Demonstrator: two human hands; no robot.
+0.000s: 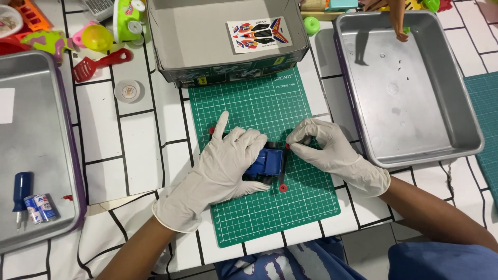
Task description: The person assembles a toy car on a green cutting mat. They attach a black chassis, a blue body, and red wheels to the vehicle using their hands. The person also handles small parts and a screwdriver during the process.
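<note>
1. The left hand [220, 173], gloved, lies palm down over the blue toy car [267, 165] near the middle of the green mat [270, 218]. Its fingers are curled and pressed over the car's body, while the forefinger sticks out straight toward the mat's far left corner.
2. The right hand [332, 150], also gloved, sits just beside the car's right end. Thumb and forefinger are drawn together in a pinch on a small red part [288, 147] at the car's far right corner; the other fingers are curled in loosely.
3. A red wheel hub [282, 187] shows at the car's near right corner, and another red piece [211, 130] peeks out by the left forefinger, toward the mat's left edge.
4. Judged from these grips, the step is work on a wheel or axle. It goes best if the left hand keeps the body flat against the mat so that it cannot roll, and the right pushes or pulls straight along the axle line without twisting the small part.
5. The car's long axis appears to run left to right, roughly parallel to the mat's near edge. The black axle end faces right. Front and back cannot be told, since the left hand hides most of the body.
6. A grey box [171, 36] stands at the mat's far edge, and metal trays [469, 119] flank the mat on both sides.
</note>
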